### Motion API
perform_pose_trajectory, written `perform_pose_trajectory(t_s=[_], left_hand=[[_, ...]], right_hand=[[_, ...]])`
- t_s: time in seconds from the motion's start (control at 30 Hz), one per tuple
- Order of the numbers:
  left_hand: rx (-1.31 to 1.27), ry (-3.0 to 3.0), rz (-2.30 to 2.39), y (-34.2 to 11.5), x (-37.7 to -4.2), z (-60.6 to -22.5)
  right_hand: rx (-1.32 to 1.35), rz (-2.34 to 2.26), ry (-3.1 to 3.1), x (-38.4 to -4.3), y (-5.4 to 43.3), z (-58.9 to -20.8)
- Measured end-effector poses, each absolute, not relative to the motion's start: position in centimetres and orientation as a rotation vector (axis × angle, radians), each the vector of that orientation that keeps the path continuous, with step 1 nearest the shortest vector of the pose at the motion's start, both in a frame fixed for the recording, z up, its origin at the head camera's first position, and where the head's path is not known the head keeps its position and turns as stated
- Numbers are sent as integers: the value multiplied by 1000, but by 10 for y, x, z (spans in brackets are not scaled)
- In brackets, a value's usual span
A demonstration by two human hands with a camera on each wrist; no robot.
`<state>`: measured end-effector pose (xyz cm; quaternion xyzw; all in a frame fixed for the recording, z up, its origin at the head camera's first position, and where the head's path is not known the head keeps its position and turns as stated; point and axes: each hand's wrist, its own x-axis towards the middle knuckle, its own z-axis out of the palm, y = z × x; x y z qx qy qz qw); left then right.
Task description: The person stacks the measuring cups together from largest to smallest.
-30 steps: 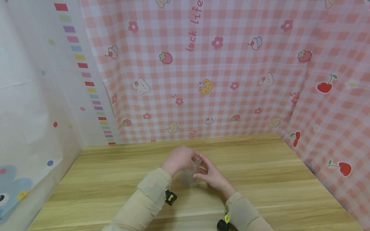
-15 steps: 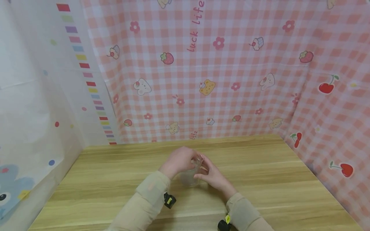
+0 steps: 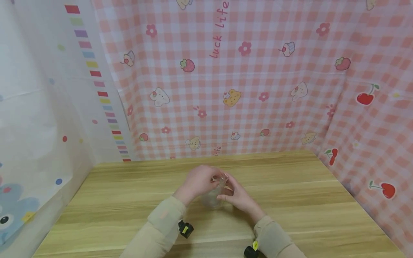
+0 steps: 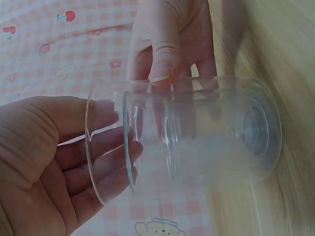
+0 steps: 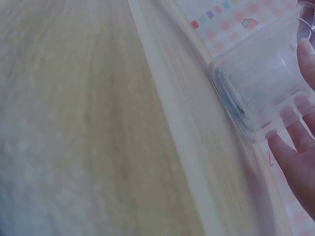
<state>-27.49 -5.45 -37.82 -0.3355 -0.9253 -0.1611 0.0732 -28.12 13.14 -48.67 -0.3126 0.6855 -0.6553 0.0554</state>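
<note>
A clear see-through jar stands on the wooden table between both hands, its ringed upper part facing my left hand. My left hand is at the top of the jar. Its thumb and fingertips pass the outermost rim and show through the clear wall in the left wrist view; whether a separate lid is there I cannot tell. From the right side, my right hand holds the jar, thumb on the near side and fingers spread behind it. The jar's base is close to the table surface.
The wood-grained table runs back to a pink checked cloth at the rear and right. A white patterned cloth hangs on the left. Small black cameras are strapped at both wrists.
My left wrist and forearm have shifted slightly left and down, with the fingers still at the jar's top. The right hand stays nearly where it was on the jar.
</note>
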Motion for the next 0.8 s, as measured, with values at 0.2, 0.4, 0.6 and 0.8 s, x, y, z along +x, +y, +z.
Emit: perform_pose_trajectory(t_s=[0.2, 0.4, 0.6, 0.8], left_hand=[[-1010, -2742, -556, -59, -271, -378], [-973, -2732, -576, -61, -265, -376], [-932, -2708, -603, -67, -259, -371], [-905, -2666, -620, -73, -255, -370]], right_hand=[[-974, -1973, 2101, -282, 131, -487], [-983, -1912, 2177, -282, 133, -485], [-976, -1901, 2186, -280, 134, -483], [-910, -1904, 2233, -277, 141, -482]])
